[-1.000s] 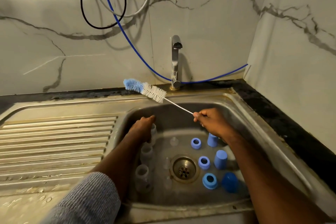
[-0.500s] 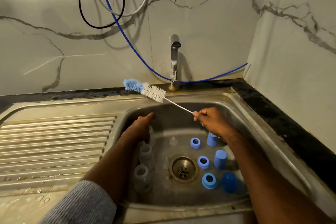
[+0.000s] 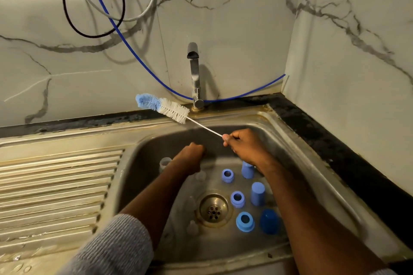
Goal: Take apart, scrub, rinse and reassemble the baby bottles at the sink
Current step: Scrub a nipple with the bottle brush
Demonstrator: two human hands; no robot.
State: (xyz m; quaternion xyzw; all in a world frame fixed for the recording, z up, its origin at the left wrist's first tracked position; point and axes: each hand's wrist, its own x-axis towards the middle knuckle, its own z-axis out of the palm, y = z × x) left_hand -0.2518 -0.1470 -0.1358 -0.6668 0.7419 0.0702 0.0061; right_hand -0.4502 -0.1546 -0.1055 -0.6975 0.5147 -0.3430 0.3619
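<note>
The right hand [image 3: 243,146] is clenched on the bottle brush [image 3: 164,108] wire, while the left hand [image 3: 190,159] is curled inside the sink [image 3: 297,138], its grasp hidden.

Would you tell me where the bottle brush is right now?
In the head view, the right hand holds the bottle brush, its bristles above the sink's back rim, left of the tap.

One head-worn view — looking forward and down, close over the sink [image 3: 297,140] against the wall corner.
</note>
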